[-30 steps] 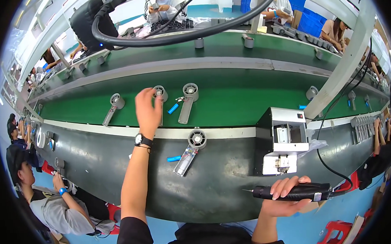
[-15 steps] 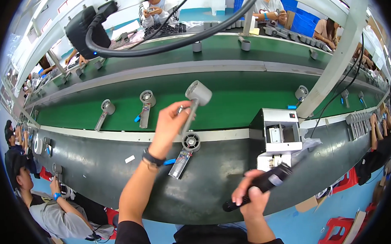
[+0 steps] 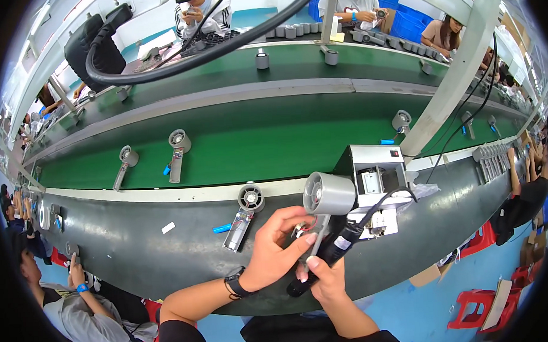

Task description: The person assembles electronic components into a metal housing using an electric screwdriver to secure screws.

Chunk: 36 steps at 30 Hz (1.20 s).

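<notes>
In front of me, a grey handheld fan body [image 3: 330, 194] has its round head up and its slim handle pointing down. My left hand [image 3: 281, 248] is closed at the handle, fingers by a small part with thin red wires. A black electric screwdriver [image 3: 340, 246] with a cable from its top lies tilted in my right hand [image 3: 326, 279]. The right thumb also touches the lower end of the fan's handle. On the bench to the left lies another fan body [image 3: 251, 198], its handle open over a circuit board, with a blue cylindrical cell [image 3: 222, 229] beside it.
A white and black bench machine [image 3: 378, 173] stands just beyond the screwdriver. Behind the bench, a green conveyor belt [image 3: 243, 151] carries several fan bodies [image 3: 179, 141]. A slanted white post [image 3: 446, 80] rises at right; a thick black cable [image 3: 192, 68] hangs overhead. Co-workers sit around.
My left hand has brought the fan body from over the belt down and right, to my right hand. The screwdriver has turned more upright. The view has shifted slightly.
</notes>
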Each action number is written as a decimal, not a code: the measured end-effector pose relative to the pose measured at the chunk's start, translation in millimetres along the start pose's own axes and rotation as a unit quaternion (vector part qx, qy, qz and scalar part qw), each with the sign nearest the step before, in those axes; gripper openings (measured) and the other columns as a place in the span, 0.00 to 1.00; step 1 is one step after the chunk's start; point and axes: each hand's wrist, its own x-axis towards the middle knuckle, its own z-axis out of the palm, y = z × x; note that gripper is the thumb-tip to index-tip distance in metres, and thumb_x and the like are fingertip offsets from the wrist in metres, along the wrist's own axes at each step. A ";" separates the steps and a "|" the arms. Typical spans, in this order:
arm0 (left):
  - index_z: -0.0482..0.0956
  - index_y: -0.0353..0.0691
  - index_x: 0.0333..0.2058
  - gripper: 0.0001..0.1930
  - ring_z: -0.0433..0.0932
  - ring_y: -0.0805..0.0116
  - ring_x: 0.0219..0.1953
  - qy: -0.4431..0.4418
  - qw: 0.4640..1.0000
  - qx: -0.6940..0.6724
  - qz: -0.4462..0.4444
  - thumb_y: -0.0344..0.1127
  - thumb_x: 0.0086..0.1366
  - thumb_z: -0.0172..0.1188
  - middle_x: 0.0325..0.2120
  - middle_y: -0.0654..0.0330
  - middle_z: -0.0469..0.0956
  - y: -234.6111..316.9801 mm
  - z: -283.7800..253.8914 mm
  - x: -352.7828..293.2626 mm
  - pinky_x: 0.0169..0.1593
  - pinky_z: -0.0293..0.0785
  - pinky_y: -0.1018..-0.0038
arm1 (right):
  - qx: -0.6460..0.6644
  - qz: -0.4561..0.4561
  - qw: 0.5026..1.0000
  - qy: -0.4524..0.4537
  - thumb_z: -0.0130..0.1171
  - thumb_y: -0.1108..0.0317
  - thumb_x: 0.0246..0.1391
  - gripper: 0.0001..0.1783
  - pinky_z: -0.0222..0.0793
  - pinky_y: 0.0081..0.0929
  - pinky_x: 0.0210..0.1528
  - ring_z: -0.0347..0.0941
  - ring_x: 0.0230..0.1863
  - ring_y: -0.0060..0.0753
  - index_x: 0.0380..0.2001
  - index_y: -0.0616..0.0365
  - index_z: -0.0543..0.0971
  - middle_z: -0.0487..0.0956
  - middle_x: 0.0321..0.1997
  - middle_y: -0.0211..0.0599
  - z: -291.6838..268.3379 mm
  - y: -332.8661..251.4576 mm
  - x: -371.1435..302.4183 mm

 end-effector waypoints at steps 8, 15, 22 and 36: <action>0.73 0.30 0.53 0.15 0.80 0.68 0.43 -0.144 0.981 -0.025 -0.129 0.27 0.69 0.57 0.51 0.51 0.76 1.5 -30.8 5.3 0.49 0.77 0.71 | -0.034 -0.044 0.997 0.045 0.63 0.64 0.52 0.30 0.69 0.23 0.20 0.71 0.16 0.31 0.53 0.74 0.67 0.79 0.33 0.57 -26.9 -24.4 -1.2; 0.75 0.28 0.53 0.15 0.81 0.69 0.40 -0.177 0.969 0.011 -0.169 0.28 0.71 0.54 0.47 0.53 0.78 0.2 -29.4 11.6 0.48 0.78 0.74 | -0.093 -0.083 0.990 0.060 0.63 0.65 0.52 0.34 0.69 0.22 0.20 0.72 0.17 0.29 0.57 0.75 0.66 0.80 0.31 0.57 -36.5 -30.3 -1.7; 0.77 0.28 0.49 0.12 0.80 0.71 0.41 -0.129 0.952 -0.121 -0.251 0.29 0.70 0.56 0.40 0.56 0.81 -14.0 -27.1 1.5 0.48 0.78 0.74 | -0.102 -0.037 0.994 0.006 0.63 0.66 0.51 0.34 0.69 0.22 0.20 0.72 0.18 0.29 0.57 0.74 0.67 0.79 0.31 0.54 -42.3 -30.2 -1.0; 0.79 0.31 0.40 0.05 0.81 0.69 0.38 -0.073 0.973 -0.118 -0.185 0.27 0.68 0.59 0.37 0.55 0.81 -15.2 -22.0 5.3 0.46 0.78 0.72 | -0.105 -0.004 0.994 -0.030 0.61 0.72 0.53 0.30 0.69 0.22 0.22 0.74 0.21 0.31 0.58 0.72 0.67 0.79 0.36 0.59 -48.5 -20.6 -1.6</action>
